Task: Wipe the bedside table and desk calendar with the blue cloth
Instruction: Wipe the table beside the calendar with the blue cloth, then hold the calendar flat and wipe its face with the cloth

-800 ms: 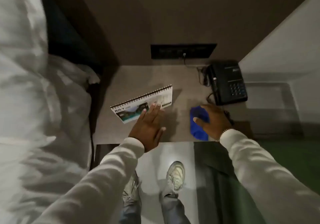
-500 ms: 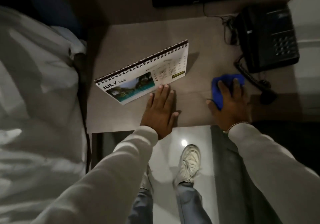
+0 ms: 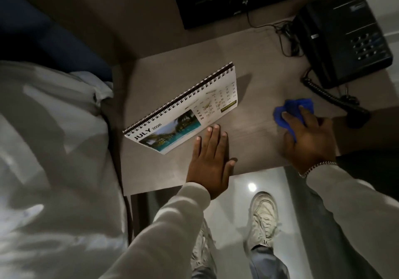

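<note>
At far left lies the bed point(image 3: 54, 149), its white linen touching the left edge of the bedside table surface point(image 3: 259, 80).

The desk calendar point(image 3: 183, 110) stands tilted on the left half of the surface, spiral binding on its far edge, the July page facing the person. Wipe it only after the surface pass, and steady it by the base so the page does not fold.

The left hand point(image 3: 209, 162) lies flat on the near edge, just right of the calendar's near corner. Its fingers point(image 3: 212, 136) are extended and released, grasping nothing; the tips sit close to the calendar, contact uncertain. Use this hand as a brace, or to lift the calendar clear.

The right hand point(image 3: 308, 140) presses the blue cloth point(image 3: 291, 110) onto the right side of the surface, fingers curled over it and grasping it.

- Keep the cloth bunched under the palm.
- Stroke leftward in overlapping passes toward the calendar.
- Apply even downward pressure.

At far right, the telephone point(image 3: 345, 41) and its coiled cord point(image 3: 330, 97) lie just beyond the cloth. Likely hazard: snagging the cord. Work around it.
</note>
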A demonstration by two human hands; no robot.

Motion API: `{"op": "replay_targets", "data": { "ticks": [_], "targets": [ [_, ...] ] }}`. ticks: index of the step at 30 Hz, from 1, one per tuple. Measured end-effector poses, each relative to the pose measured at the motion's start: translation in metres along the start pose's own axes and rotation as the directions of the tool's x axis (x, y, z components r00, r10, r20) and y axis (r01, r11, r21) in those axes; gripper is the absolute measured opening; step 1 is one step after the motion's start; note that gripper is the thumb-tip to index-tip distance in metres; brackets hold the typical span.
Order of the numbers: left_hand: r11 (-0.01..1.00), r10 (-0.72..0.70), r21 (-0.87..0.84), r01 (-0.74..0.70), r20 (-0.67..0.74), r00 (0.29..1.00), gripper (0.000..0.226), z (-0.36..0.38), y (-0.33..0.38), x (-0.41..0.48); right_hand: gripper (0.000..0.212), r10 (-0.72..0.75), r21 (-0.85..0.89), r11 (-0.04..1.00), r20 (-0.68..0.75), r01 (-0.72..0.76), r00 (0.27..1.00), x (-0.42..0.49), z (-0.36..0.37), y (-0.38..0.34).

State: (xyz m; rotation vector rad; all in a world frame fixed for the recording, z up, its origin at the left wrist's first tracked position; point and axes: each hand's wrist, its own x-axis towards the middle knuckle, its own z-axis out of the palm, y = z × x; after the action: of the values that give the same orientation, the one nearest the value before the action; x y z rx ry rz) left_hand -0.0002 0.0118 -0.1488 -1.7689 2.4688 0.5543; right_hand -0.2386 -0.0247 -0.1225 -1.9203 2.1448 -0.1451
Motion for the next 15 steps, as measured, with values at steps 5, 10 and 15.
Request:
{"op": "replay_targets", "data": {
  "ticks": [5,10,15],
  "targets": [
    [0.99,0.119,-0.08,-0.115,0.053,0.991,0.071,-0.034,-0.013,-0.028,0.058,0.044,0.217,0.974,0.099,-0.065,0.994,-0.016,-0.007,-0.019],
    [0.959,0.267,-0.103,-0.265,0.007,0.964,0.069,-0.092,-0.029,-0.05,0.04,0.049,0.525,0.85,0.003,-0.043,0.999,-0.045,0.008,-0.064],
    [0.895,0.435,-0.043,-0.444,-0.134,0.89,0.07,-0.151,-0.054,-0.042,0.044,0.158,0.773,0.635,-0.148,0.015,0.976,-0.061,0.016,-0.12]
  ]
}}
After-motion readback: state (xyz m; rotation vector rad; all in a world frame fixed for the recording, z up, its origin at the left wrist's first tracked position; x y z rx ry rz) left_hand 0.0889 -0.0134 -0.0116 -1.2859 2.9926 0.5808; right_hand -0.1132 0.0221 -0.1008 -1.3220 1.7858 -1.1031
